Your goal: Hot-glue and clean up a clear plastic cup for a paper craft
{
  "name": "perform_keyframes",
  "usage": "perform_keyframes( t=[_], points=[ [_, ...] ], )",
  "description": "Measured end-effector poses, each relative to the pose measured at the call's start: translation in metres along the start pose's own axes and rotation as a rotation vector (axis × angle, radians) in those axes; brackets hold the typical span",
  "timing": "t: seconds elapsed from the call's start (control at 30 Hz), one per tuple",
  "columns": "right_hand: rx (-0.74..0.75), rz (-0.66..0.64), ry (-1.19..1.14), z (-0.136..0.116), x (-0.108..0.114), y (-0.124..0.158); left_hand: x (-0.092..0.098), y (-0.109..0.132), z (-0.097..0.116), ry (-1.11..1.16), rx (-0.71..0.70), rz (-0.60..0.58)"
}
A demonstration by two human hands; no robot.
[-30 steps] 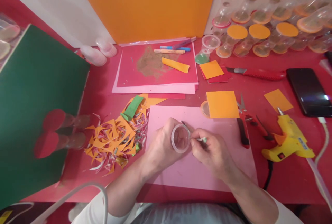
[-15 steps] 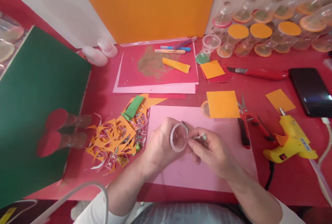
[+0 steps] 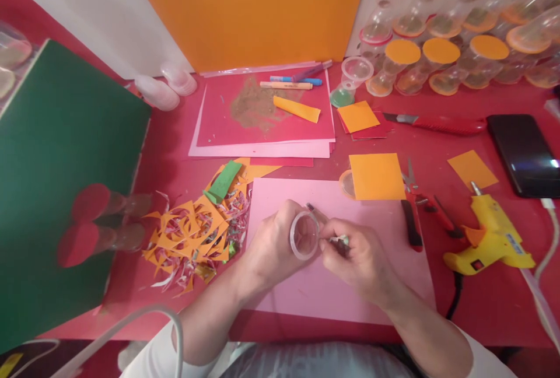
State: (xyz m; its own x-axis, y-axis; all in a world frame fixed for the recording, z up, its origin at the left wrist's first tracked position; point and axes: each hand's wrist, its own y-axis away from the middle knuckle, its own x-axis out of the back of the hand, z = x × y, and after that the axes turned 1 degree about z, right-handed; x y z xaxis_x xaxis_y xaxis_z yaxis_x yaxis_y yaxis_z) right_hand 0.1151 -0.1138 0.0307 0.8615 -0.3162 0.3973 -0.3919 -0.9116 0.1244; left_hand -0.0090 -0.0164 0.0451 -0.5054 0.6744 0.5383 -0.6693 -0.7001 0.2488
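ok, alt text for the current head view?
Over a pink paper sheet, the left hand holds a small clear plastic cup and the right hand holds a thin pen at its rim. Orange paper scraps lie left; red-handled scissors and a yellow glue gun, right.

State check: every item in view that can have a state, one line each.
left hand, shut on clear cup
right hand, shut on pen
pink sheet, flat under both hands
utility knife, blade out
scissors, partly open
phone, screen dark
glue gun, lying on side
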Motion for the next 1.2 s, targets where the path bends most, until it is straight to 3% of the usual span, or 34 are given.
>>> perform_keyframes(
  t=[0.3, 0.5, 0.6, 0.73, 0.8, 1.0, 1.2],
  points=[
    [-0.019, -0.127, -0.129, 0.006, 0.005, 0.003, 0.006, -0.003, -0.011, 0.023, -0.064, 0.020],
    [0.008, -0.080, -0.144, 0.014, 0.006, 0.007, 0.008, -0.003, -0.010, 0.062, -0.092, 0.007],
    [0.136, -0.098, -0.125, 0.017, 0.007, 0.006, 0.008, -0.002, -0.012, 0.060, -0.077, -0.059],
    [0.422, -0.122, -0.017, 0.018, 0.010, 0.003, 0.011, -0.002, -0.018, 0.127, -0.094, -0.190],
    [0.482, -0.116, 0.011, 0.019, 0.010, 0.003, 0.012, -0.002, -0.019, 0.145, -0.098, -0.234],
    [0.428, -0.146, 0.040, 0.019, 0.008, 0.005, 0.015, -0.001, -0.019, 0.151, -0.067, -0.261],
    [0.419, -0.060, 0.037, 0.013, 0.009, 0.005, 0.014, 0.001, -0.018, 0.139, -0.142, -0.226]
  ],
)
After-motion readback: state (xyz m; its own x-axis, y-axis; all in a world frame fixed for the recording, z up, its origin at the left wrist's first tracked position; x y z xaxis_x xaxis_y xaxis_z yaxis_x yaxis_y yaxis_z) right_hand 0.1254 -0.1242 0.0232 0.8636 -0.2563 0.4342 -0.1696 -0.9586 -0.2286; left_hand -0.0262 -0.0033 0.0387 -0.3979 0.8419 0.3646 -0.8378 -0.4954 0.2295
